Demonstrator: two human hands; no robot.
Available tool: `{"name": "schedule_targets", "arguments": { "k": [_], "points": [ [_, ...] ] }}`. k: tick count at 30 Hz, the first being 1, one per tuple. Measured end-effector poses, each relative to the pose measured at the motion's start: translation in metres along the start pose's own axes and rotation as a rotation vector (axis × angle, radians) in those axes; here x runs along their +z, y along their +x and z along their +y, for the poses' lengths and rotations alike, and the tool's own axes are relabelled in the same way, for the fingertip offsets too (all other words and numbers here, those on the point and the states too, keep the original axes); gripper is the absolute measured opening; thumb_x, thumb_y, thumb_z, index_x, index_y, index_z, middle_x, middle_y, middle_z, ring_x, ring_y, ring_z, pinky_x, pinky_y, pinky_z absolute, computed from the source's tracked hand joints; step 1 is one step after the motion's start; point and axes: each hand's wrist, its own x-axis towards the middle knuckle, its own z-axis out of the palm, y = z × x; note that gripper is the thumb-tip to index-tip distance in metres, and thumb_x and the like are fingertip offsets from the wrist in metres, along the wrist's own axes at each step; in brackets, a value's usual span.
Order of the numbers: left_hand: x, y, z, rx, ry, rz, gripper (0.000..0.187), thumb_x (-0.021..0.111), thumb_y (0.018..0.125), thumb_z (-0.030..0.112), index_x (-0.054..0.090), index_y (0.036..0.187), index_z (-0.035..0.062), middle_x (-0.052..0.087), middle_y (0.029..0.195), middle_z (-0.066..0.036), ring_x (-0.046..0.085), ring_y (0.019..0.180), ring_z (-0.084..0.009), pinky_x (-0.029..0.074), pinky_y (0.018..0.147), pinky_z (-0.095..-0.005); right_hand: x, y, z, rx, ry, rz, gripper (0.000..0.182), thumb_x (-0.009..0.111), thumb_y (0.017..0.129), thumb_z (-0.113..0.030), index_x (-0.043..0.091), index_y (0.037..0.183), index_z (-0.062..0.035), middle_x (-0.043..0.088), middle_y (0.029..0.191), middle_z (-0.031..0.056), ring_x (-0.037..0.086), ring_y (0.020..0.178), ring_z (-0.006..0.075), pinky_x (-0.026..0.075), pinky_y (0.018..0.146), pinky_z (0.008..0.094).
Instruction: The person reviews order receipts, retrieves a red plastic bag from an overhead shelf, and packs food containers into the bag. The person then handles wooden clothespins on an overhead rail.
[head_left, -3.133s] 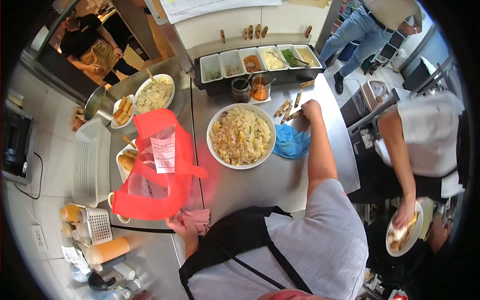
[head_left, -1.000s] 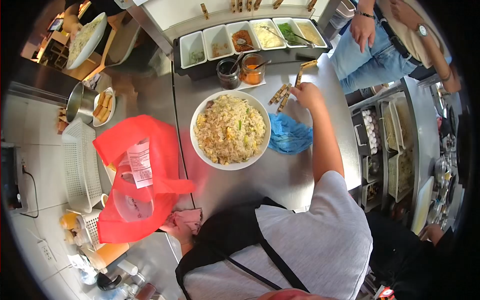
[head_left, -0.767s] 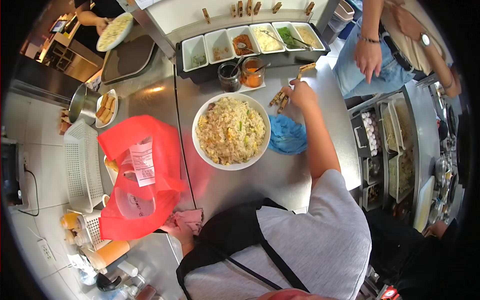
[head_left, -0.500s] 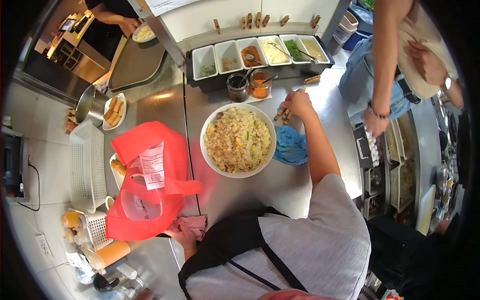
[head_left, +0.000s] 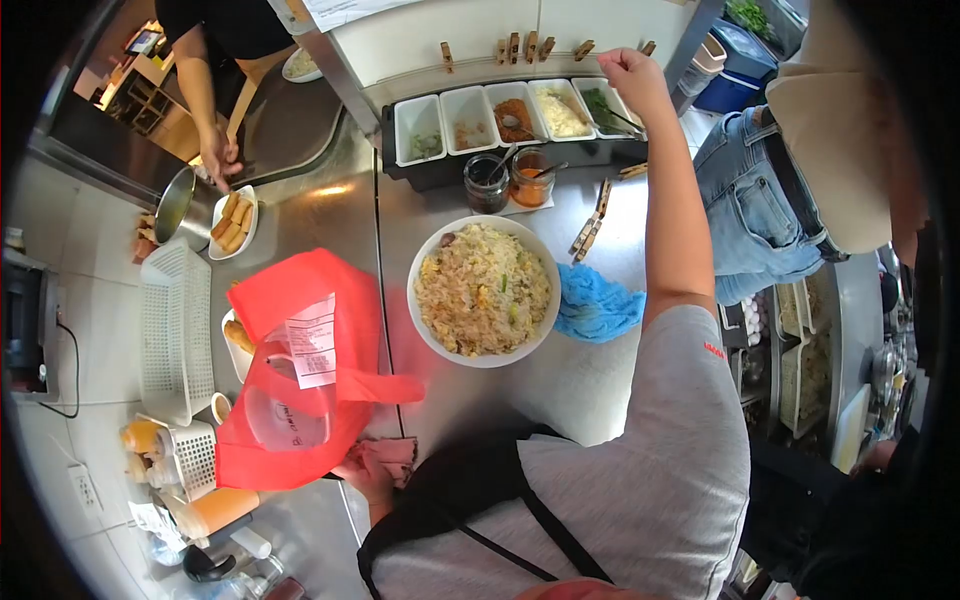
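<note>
My right hand [head_left: 632, 72] is raised at the top of the rail behind the sauce trays, its fingertips pinched together; what they hold, if anything, I cannot make out. Wooden clothespins [head_left: 531, 46] are clipped along that rail. More clothespins [head_left: 590, 222] lie on the steel counter below my forearm. Low on the left, my left hand [head_left: 368, 478] is closed on a pink cloth [head_left: 395, 457] beside the red bag [head_left: 300, 375]. A white bowl heaped with fried rice [head_left: 485, 290] stands at the centre, a blue cloth [head_left: 598, 303] against its right side.
Condiment trays [head_left: 465, 120] and two sauce jars [head_left: 530, 178] stand behind the bowl. At the upper left, another person's hand [head_left: 218, 158] is by a plate of rolls [head_left: 234, 225]. On the right stands a person in jeans [head_left: 750, 190]. White baskets [head_left: 178, 335] line the left.
My right hand has risen from the counter clothespins to the rail. Another person's hand has come down to the rolls at the left. The person in jeans has shifted, their arm withdrawn.
</note>
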Motion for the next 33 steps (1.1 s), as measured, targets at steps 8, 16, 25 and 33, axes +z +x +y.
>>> {"name": "schedule_targets", "arguments": {
  "k": [8, 16, 25, 33],
  "points": [
    [0.007, 0.002, 0.009, -0.044, -0.006, 0.028, 0.046, 0.039, 0.070, -0.005, 0.019, 0.111, -0.0028, 0.042, 0.100, -0.017, 0.047, 0.084, -0.0227, 0.042, 0.072, -0.0307, 0.029, -0.003, 0.039, 0.056, -0.288, -0.125, 0.023, 0.053, 0.072, -0.025, 0.061, 0.084, -0.0064, 0.060, 0.076, 0.0147, 0.058, 0.073, 0.0256, 0.045, 0.065, 0.0341],
    [0.006, 0.002, 0.010, -0.036, 0.037, 0.021, 0.045, 0.040, 0.071, -0.004, 0.020, 0.110, -0.0005, 0.044, 0.096, -0.016, 0.047, 0.082, -0.0221, 0.041, 0.071, -0.0304, 0.105, 0.005, 0.043, 0.094, -0.704, -0.308, 0.027, 0.051, 0.071, -0.022, 0.059, 0.092, -0.0067, 0.057, 0.095, 0.0145, 0.055, 0.087, 0.0290, 0.045, 0.075, 0.0382],
    [0.005, 0.001, 0.011, -0.080, 0.030, 0.000, 0.044, 0.040, 0.071, -0.003, 0.020, 0.110, -0.0009, 0.043, 0.100, -0.017, 0.047, 0.085, -0.0222, 0.040, 0.073, -0.0295, 0.057, 0.024, 0.015, 0.006, -0.281, 0.014, 0.023, 0.054, 0.072, -0.022, 0.058, 0.088, -0.0062, 0.060, 0.080, 0.0129, 0.057, 0.078, 0.0270, 0.045, 0.069, 0.0358],
    [0.007, 0.002, 0.008, -0.044, -0.016, 0.021, 0.046, 0.040, 0.070, -0.004, 0.019, 0.111, -0.0008, 0.042, 0.103, -0.018, 0.046, 0.089, -0.0238, 0.040, 0.075, -0.0301, 0.056, 0.039, 0.016, -0.025, -0.288, 0.137, 0.018, 0.056, 0.071, -0.021, 0.059, 0.087, -0.0129, 0.061, 0.079, 0.0084, 0.057, 0.075, 0.0256, 0.045, 0.066, 0.0354]
  ]
}}
